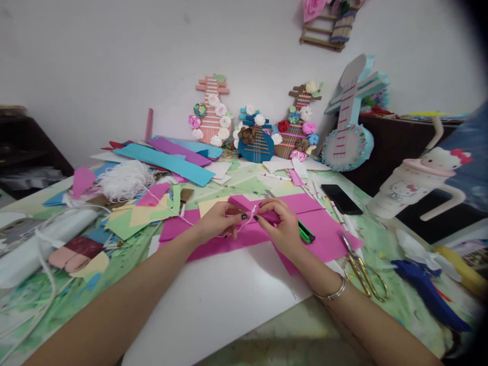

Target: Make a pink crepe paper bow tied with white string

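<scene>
Between my two hands is a folded strip of magenta crepe paper (271, 217), with white yarn (253, 212) wrapped round its middle. My left hand (219, 219) pinches the strip's left part and the yarn, fingers closed. On the right side, my right hand (281, 223) grips the paper close to the yarn, thumb and fingertips together. From the knot, the yarn trails left toward a white yarn ball (125, 180). Beneath both hands lie magenta paper sheets (324, 233) on a white board (213, 305). A green utility knife (305, 233) rests just past my right hand.
Gold-handled scissors (360, 267), a blue glue gun (427, 292) and a black phone (340, 199) lie on the right, near a white tumbler (412, 183). Paper scraps (133, 218) cover the left. Decorated paper instruments (256, 140) lean against the wall.
</scene>
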A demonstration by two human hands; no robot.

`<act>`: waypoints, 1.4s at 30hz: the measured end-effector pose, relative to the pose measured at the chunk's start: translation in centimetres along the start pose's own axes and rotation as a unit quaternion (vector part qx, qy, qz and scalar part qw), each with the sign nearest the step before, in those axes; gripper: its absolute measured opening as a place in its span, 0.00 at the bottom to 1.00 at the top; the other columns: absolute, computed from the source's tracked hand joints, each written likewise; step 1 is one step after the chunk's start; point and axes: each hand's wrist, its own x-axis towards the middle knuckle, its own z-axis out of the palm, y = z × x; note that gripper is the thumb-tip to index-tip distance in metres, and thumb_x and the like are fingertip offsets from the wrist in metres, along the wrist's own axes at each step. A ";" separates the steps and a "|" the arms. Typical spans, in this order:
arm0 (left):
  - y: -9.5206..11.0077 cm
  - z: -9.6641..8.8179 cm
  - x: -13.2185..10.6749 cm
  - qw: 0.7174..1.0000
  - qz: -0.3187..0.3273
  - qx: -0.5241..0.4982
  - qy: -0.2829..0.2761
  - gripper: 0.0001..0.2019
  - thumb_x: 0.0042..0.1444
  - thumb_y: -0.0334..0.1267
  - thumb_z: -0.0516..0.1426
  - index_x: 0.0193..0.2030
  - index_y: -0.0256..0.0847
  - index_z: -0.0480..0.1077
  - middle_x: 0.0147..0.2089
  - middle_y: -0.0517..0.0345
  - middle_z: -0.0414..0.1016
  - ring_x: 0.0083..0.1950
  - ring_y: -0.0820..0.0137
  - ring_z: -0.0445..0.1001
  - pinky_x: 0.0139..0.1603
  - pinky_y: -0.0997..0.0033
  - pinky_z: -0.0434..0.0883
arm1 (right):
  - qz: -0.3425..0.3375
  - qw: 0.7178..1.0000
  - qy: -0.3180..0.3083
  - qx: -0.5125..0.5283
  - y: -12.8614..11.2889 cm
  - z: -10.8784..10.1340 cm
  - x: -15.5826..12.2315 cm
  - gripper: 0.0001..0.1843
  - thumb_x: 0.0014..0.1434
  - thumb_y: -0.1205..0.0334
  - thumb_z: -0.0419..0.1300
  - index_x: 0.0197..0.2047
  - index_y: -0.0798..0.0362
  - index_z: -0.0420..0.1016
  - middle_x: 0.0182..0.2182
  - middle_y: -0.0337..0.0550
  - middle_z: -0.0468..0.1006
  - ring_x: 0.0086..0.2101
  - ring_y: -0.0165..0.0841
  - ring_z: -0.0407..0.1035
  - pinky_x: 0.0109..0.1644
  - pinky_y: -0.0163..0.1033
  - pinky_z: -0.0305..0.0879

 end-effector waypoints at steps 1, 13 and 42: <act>0.0 0.1 0.0 1.000 0.003 -0.001 0.007 0.19 0.51 0.50 0.59 0.40 0.34 0.72 0.17 0.59 0.71 0.14 0.77 0.64 0.14 0.80 0.56 | -0.002 1.000 -0.008 0.004 0.0 0.1 0.0 0.06 0.52 0.72 0.59 0.32 0.51 0.70 0.35 0.43 0.72 0.40 0.34 0.68 0.46 0.41 0.65; -0.3 0.7 0.1 0.995 0.066 -0.023 0.071 0.12 0.50 0.43 0.60 0.26 0.34 0.69 0.14 0.65 0.63 0.14 0.81 0.60 0.16 0.81 0.56 | 0.147 0.973 -0.095 0.148 0.9 1.0 -0.5 0.08 0.49 0.64 0.63 0.32 0.52 0.67 0.32 0.41 0.73 0.33 0.32 0.70 0.37 0.38 0.69; -0.9 0.7 0.6 0.991 0.040 -0.069 0.112 0.12 0.49 0.41 0.61 0.27 0.32 0.70 0.19 0.62 0.67 0.15 0.83 0.58 0.15 0.82 0.56 | 0.245 0.922 -0.092 0.287 1.7 1.2 -0.4 0.16 0.42 0.62 0.69 0.32 0.54 0.69 0.31 0.37 0.72 0.32 0.28 0.68 0.38 0.36 0.65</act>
